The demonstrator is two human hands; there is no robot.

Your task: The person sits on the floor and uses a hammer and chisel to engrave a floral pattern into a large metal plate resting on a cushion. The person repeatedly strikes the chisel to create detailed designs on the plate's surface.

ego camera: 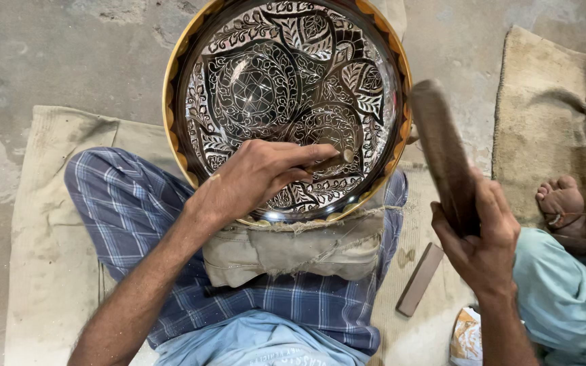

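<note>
A large round metal tray [388, 41] with a brass rim and dark engraved floral patterns rests on my lap, propped on a folded cloth pad [293, 251]. My left hand [259, 173] lies on the tray's lower part and grips a small metal chisel [337, 159] whose tip touches the engraved surface. My right hand [486, 234] is raised to the right of the tray, shut around a thick dark wooden mallet [442, 149] that points up and left, clear of the chisel.
I sit on a beige mat [42, 257] over a concrete floor, legs in blue checked cloth. A flat rectangular stone block [420, 279] lies by my right knee. Another person's bare foot [561, 200] and teal-clad leg are at the right, on a second mat.
</note>
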